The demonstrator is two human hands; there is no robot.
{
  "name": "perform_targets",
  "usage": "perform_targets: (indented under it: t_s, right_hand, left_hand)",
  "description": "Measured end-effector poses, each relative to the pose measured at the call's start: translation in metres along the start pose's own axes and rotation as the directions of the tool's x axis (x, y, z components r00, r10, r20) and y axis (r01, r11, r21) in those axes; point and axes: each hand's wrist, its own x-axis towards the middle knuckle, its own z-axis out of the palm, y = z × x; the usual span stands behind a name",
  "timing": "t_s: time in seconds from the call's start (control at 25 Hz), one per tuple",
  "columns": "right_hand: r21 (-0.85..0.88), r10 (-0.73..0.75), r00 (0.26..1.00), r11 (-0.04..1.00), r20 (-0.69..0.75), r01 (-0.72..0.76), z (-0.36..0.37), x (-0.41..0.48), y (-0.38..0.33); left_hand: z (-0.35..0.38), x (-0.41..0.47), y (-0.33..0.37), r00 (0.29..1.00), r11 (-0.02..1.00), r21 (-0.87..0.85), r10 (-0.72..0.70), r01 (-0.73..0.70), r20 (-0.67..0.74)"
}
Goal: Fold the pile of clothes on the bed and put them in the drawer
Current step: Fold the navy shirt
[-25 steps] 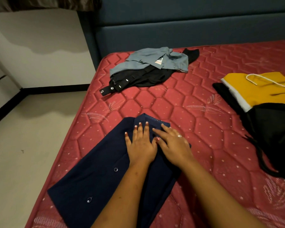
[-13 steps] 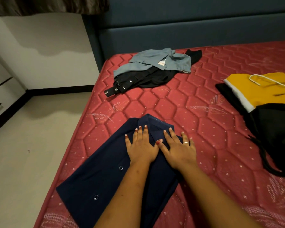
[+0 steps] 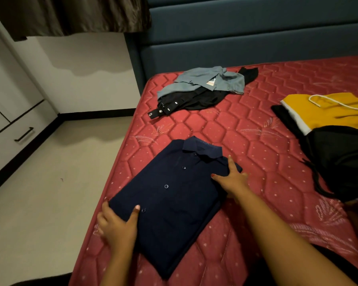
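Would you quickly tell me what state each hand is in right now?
Left hand: grips the near corner of the folded navy-blue button-up shirt.
Right hand: grips that shirt's right edge.

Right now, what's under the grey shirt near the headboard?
A black garment lies under the grey shirt, a strip with white marks poking out front-left and black cloth at the far right. Its middle is covered, so whether anything else lies beneath cannot be seen.

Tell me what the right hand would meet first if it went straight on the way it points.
The right hand points up and left, so it would probably meet the collar of the navy shirt it holds; depth is unclear.
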Motion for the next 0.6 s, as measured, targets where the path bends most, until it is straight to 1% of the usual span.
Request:
perform_targets:
  t_s: [0.04, 0.08, 0.16, 0.2, 0.28, 0.36, 0.44, 0.48, 0.52, 0.6]
  right_hand:
    - [0.064, -0.002, 1.0, 0.998, 0.026, 0.001, 0.005, -0.006, 0.001]
    - [0.124, -0.017, 0.998, 0.992, 0.055, 0.01, 0.01, -0.011, 0.002]
    - [0.249, -0.082, 0.989, 0.967, 0.121, 0.05, 0.017, -0.019, 0.003]
    - [0.293, -0.117, 0.98, 0.954, 0.162, 0.066, 0.02, -0.023, 0.002]
    - [0.358, -0.173, 0.959, 0.93, 0.224, 0.084, 0.024, -0.027, 0.0]
    - [0.412, -0.174, 0.96, 0.908, 0.22, 0.07, 0.029, -0.029, -0.004]
    - [0.39, -0.163, 0.968, 0.917, 0.19, 0.078, 0.033, -0.033, -0.009]
    - [0.349, -0.169, 0.968, 0.932, 0.183, 0.097, 0.035, -0.033, -0.01]
    - [0.322, -0.192, 0.964, 0.938, 0.183, 0.126, 0.036, -0.031, -0.01]
    - [0.388, -0.267, 0.943, 0.905, 0.198, 0.175, 0.035, -0.03, -0.012]
  left_hand:
    - [0.001, -0.009, 0.0, 0.999, 0.996, -0.081, -0.041, 0.042, 0.01]
    - [0.002, -0.016, 0.001, 0.998, 0.981, -0.183, -0.053, 0.06, 0.044]
    - [-0.003, -0.025, 0.007, 0.984, 0.924, -0.362, -0.063, 0.121, 0.167]
    - [-0.007, -0.029, 0.011, 0.968, 0.896, -0.412, -0.066, 0.164, 0.242]
    - [-0.014, -0.036, 0.019, 0.946, 0.86, -0.456, -0.086, 0.23, 0.314]
    - [-0.016, -0.043, 0.026, 0.922, 0.809, -0.504, -0.115, 0.303, 0.37]
    - [-0.018, -0.048, 0.033, 0.874, 0.725, -0.555, -0.137, 0.409, 0.466]
    - [-0.018, -0.048, 0.035, 0.862, 0.696, -0.569, -0.145, 0.438, 0.486]
    - [-0.018, -0.047, 0.038, 0.862, 0.69, -0.576, -0.141, 0.438, 0.487]
    - [-0.021, -0.044, 0.049, 0.874, 0.701, -0.592, -0.095, 0.398, 0.476]
